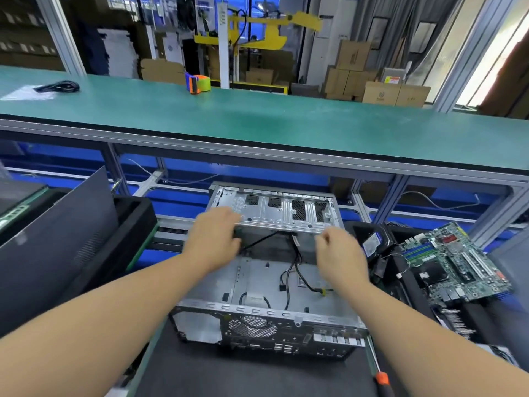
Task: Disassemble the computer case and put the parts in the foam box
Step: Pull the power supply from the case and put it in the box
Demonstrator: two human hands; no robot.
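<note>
Head view, disassembly well advanced. The computer case (266, 296) lies open on the black mat of my surface (229, 376), its rear panel toward me; its floor holds only loose black cables (292, 270). The motherboard (455, 262) is already out and rests tilted on the black foam box (400, 270) to my right, beside what appears to be a drive. A dark side panel (57, 224) leans at my left against a second black foam box (140, 224).

The metal drive cage (280, 210) at the case's far end is the part in hand. My left hand (211, 239) rests on its near-left edge, fingers extended over the metal. My right hand (340, 250) is at its near-right edge with fingers curled; motion blur leaves me unable to tell whether they grip the cage. By my judgement, the cage, the cables and the shell remain.

A screwdriver (378, 371) lies at the mat's right edge. Beyond runs a green bench (257, 116) bearing a tape dispenser (197, 83); cardboard cartons (380, 93) and a yellow frame (269, 30) occupy the room behind.
</note>
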